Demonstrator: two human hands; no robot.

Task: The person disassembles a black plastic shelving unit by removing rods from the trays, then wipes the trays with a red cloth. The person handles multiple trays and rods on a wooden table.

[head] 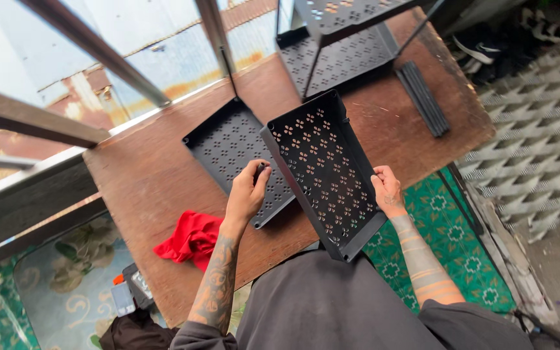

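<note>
A black perforated plastic tray (324, 170) is tilted up above the brown wooden table (157, 194). My left hand (247, 191) grips its left rim near a corner. My right hand (387, 189) holds its right rim. A second black perforated tray (231, 146) lies flat on the table just behind and left of the held one, with a thin black rod (229, 70) standing at its far corner.
A partly built black shelf rack (348, 45) stands at the table's far end. Several loose black rods (424, 98) lie beside it. A red cloth (191, 238) sits at the near left edge. A green patterned mat (448, 240) covers the floor at right.
</note>
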